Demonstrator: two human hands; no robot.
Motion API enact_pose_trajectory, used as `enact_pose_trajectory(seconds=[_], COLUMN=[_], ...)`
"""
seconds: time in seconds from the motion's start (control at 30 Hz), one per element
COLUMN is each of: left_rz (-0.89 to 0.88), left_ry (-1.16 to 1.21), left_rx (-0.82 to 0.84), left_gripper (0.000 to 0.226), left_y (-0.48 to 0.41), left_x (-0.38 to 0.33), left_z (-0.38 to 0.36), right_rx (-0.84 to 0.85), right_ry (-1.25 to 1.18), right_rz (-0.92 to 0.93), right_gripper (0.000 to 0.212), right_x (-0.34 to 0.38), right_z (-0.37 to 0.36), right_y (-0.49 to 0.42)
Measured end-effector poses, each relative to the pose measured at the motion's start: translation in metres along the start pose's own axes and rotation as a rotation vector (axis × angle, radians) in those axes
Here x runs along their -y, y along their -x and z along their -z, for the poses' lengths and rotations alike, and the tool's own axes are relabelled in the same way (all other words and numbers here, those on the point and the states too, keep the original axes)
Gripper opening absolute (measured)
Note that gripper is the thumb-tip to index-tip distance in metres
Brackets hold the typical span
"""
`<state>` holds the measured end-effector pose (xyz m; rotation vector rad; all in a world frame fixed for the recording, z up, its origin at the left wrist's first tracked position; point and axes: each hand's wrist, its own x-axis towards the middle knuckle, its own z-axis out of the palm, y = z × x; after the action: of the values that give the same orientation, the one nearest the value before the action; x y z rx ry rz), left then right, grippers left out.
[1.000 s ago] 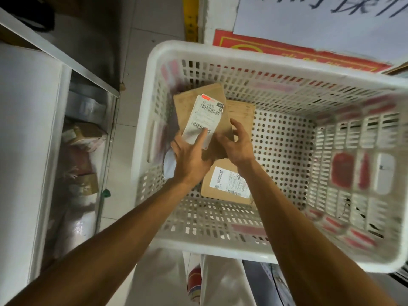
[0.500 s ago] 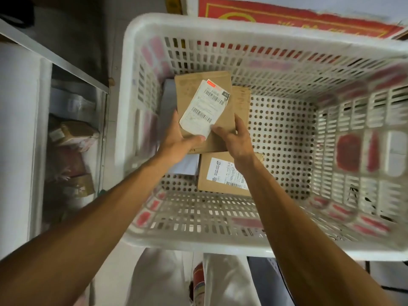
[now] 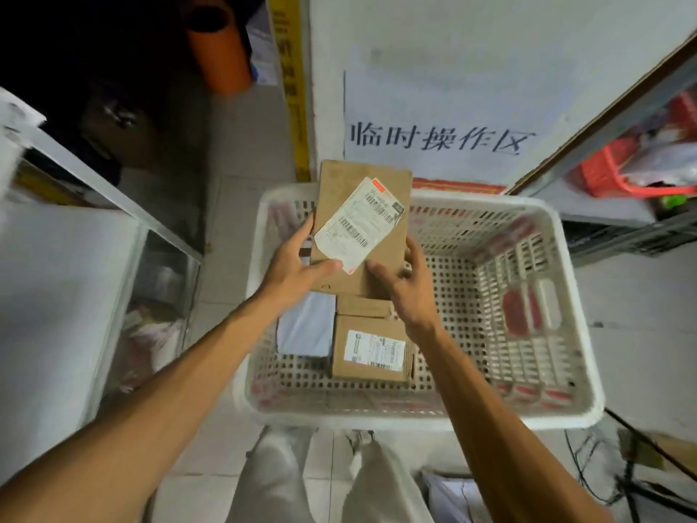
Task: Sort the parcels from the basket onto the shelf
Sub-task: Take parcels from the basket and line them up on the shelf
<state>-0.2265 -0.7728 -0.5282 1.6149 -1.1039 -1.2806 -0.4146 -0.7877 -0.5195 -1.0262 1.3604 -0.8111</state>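
Note:
A flat brown cardboard parcel [image 3: 341, 190] with a slanted white barcode label is held up above the white perforated basket [image 3: 535, 413]. My left hand [image 3: 298, 264] grips its lower left edge, thumb on the label's corner. My right hand [image 3: 407, 292] grips its lower right edge. Inside the basket lie a brown box with a white label [image 3: 371, 349], a second brown parcel [image 3: 362, 305] partly under the held one, and a white soft parcel [image 3: 307, 326] at the left.
A grey metal shelf [image 3: 113, 205] stands at the left, with wrapped parcels on its lower level. Another shelf [image 3: 603, 205] at the right carries a red basket [image 3: 611, 171]. A white wall sign with black characters faces me. An orange tube [image 3: 218, 47] stands far back. Cables lie on the floor at lower right.
Both hands have lifted the flat brown parcel up out of the basket. The view has pulled back, so the basket looks smaller and lower.

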Motion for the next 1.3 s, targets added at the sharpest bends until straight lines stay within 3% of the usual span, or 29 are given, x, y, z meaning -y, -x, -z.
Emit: enact_pose_trajectory(seconds=[0.2, 0.37, 0.73, 0.9, 1.3], left_rz=[-0.111, -0.275, -0.478, -0.546, -0.467], left_ry=[0.052, 0.057, -0.136, -0.258, -0.384], left_rx=[-0.305, -0.605, -1.327, -1.476, -1.776], left_gripper=[0.09, 0.089, 0.092, 0.092, 0.089], left_y=[0.065, 0.156, 0.431, 0.555, 0.768], left_x=[-0.079, -0.134, -0.174, -0.175, -0.125], left_z=[0.059, 0.115, 0.239, 0.266, 0.308], right_rx=[0.323, 0.587, 1.189, 1.342, 1.571], right_ry=[0.055, 0.051, -0.184, -0.243, -0.185], right_rz=[0.257, 0.486, 0.72, 0.792, 0.899], right_gripper=[0.062, 0.059, 0.065, 0.065, 0.069], right_x=[0.095, 0.16, 0.239, 0.245, 0.198], right_z=[-0.028, -0.1, -0.296, -0.352, -0.459], right_y=[0.013, 0.047, 0.273, 0.392, 0.61])
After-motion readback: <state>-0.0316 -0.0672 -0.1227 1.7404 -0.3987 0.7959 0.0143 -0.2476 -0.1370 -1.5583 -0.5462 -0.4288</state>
